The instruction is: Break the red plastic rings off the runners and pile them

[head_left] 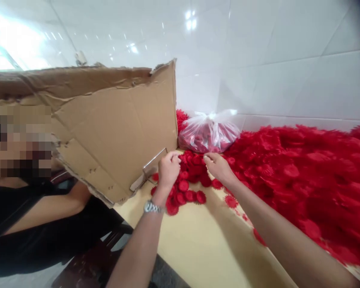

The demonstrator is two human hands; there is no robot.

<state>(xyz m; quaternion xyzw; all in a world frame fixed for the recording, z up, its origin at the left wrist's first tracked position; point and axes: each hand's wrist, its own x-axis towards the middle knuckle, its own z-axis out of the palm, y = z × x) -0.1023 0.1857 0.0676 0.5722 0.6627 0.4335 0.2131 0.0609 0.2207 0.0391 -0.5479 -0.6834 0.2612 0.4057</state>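
Over a small pile of red, toothed-edge discs [183,185] my left hand [169,169] is closed, its fingers curled at the pile's left side. What those fingers hold, if anything, is too small to see. My right hand [218,165] is pinched at the pile's right side, thumb and fingertips together. Whatever lies in that pinch cannot be made out either. The discs resemble fabric or paper flower pieces and lie loose on the yellow tabletop [204,236]. Just beyond both hands sits a tied clear plastic bag [210,134] with red pieces inside.
A large heap of red pieces [300,176] covers the right side along the tiled wall [273,88]. On the left stands a cardboard sheet [120,128], with a thin metal frame [155,160] at its foot. Beyond it sits another person in black [48,224].
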